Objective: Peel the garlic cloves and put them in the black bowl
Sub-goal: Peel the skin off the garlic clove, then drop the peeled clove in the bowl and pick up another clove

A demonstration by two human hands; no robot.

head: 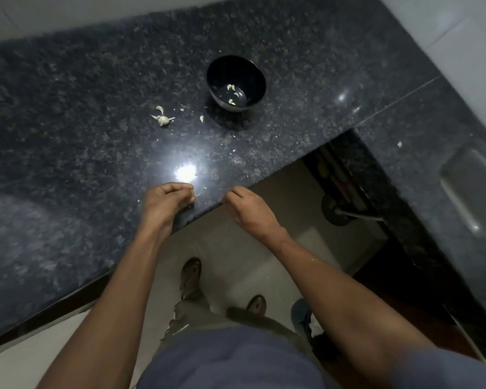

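Note:
The black bowl (236,80) stands on the dark granite counter (82,136) and has three peeled cloves (233,94) in its bottom. Left of it lies the remaining garlic head with loose skin (162,117), and a single small clove (201,118) lies between them. At the counter's front edge my left hand (166,203) has its fingers curled round a garlic clove (195,194), of which only a pale tip shows. My right hand (247,206) hovers just to the right with fingers curled; whether it pinches a bit of skin I cannot tell.
Small flakes of garlic skin (230,150) are scattered over the counter between the bowl and my hands. A bright lamp reflection (185,172) glares just beyond my left hand. The counter turns a corner at the right, with a recessed sink (466,192) there.

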